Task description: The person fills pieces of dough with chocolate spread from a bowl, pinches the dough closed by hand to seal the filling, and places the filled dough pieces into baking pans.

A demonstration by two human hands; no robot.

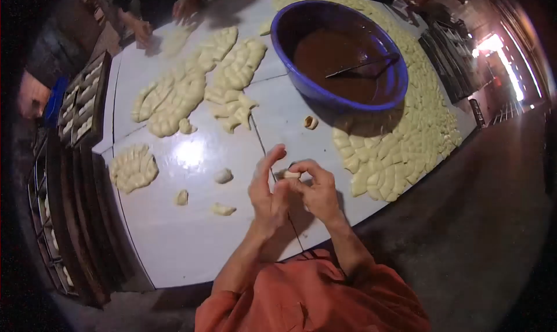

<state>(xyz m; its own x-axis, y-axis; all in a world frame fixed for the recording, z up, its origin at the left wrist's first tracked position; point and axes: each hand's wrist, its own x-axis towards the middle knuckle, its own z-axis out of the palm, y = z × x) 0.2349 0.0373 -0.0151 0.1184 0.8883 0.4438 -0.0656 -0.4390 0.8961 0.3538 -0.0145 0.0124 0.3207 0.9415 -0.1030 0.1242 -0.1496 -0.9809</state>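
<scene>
Over the white tabletop [191, 239], my right hand [319, 196] pinches a small piece of pale dough [288, 175]. My left hand [270, 193] is held beside it with its fingers raised and apart, close to the same piece; whether it touches the dough I cannot tell. Loose dough pieces lie left of my hands: a rounded one [223, 176], a small one [182, 197] and a flat one [223, 209]. Above my hands sits a small piece with brown filling [310, 122].
A blue basin [348, 102] of brown filling, with a dark utensil [362, 66], stands at the back right among many dough pieces [386, 169]. More dough [174, 94] lies back left. Trays [84, 100] stand at the left. Other people's hands [188, 6] are at the far edge.
</scene>
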